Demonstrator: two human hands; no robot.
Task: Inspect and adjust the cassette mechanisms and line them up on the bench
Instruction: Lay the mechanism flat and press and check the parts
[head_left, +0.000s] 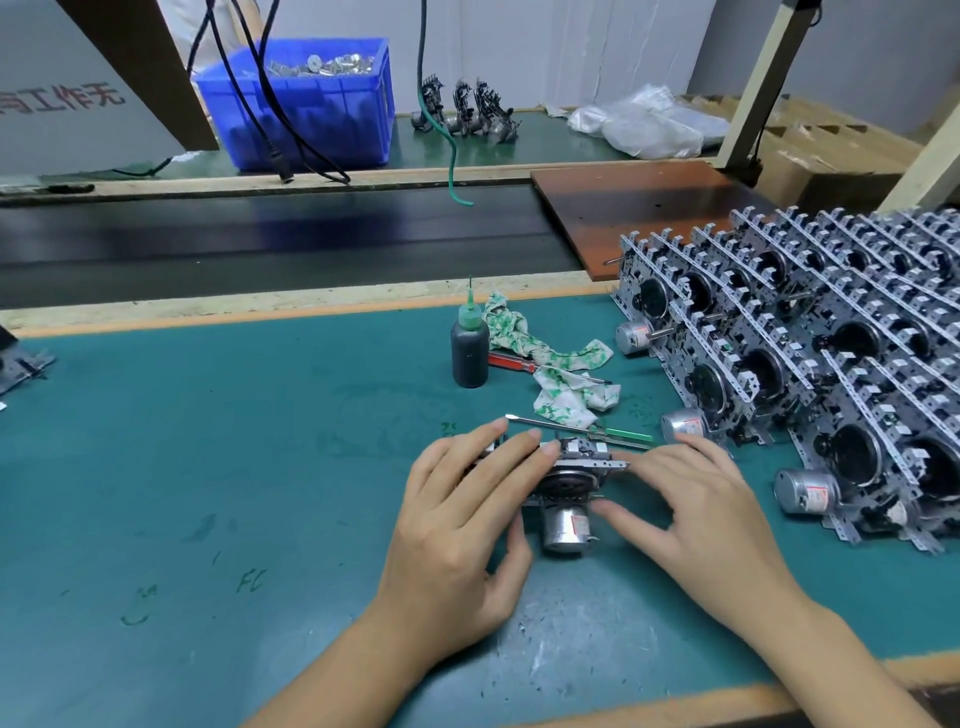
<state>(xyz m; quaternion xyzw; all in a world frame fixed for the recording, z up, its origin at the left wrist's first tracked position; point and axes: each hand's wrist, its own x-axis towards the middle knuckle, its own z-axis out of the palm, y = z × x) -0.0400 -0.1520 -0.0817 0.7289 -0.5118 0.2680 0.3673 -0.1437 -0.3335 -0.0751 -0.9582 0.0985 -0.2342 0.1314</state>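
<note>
One cassette mechanism (569, 486) stands on edge on the green bench mat (208, 467), its silver motor toward me. My left hand (467, 519) grips its left side, fingers over the top edge and thumb at the lower front. My right hand (696, 509) holds the right end of its top metal strip, thumb near the motor. Several finished mechanisms (810, 353) stand in leaning rows at the right of the bench.
A dark bottle with a green nozzle (470, 348), a green-printed rag (550, 364), a red-handled screwdriver (511, 361) and a green-handled tool (582, 428) lie behind my hands. Beyond run a black conveyor belt (260, 239), a blue parts bin (306, 98) and a brown board (639, 208).
</note>
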